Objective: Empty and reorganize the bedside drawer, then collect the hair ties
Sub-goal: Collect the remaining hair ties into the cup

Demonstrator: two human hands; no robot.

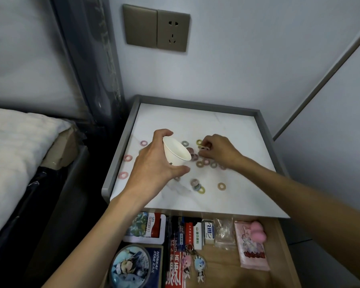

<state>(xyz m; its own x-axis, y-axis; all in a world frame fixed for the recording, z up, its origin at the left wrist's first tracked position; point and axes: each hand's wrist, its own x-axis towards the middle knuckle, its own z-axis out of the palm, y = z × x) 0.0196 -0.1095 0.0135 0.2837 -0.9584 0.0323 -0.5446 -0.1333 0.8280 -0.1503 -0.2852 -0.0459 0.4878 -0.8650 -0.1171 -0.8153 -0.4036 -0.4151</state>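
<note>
**Cup in one hand, hair ties under the other**

At the middle of the frame the left hand [154, 161] grips a white paper cup [176, 151], fingers curled over its far side and thumb pressed against the near side. The cup is tilted, its mouth facing right and held just above the white marble-look top of the grey-rimmed bedside table [195, 121].

To the right of the cup, the right hand [218, 150] reaches down with its fingers bent and pinches a pale ring from the small pastel fabric hair ties [204, 163] heaped beneath it. More of them lie scattered across the top: three pink ones near the left rim, a small clump and a tan one towards the front edge.

Both forearms cross over the open wooden drawer [220, 267] at the bottom of the frame and cover part of it. Inside, things are packed side by side:

- a round anime badge [129, 265] on a blue card reading "HONKAI STAR RAIL"
- two acrylic figure keychains [192, 265]
- a red printed packet [176, 267]; its characters are too blurred to read
- a clear plastic bag [223, 233]
- a pink packet [252, 248] with a pink sponge [259, 229] on it

A bronze socket plate [173, 31] sits on the wall at upper centre, and a white-covered bed [13, 152] fills the left of the frame.
</note>
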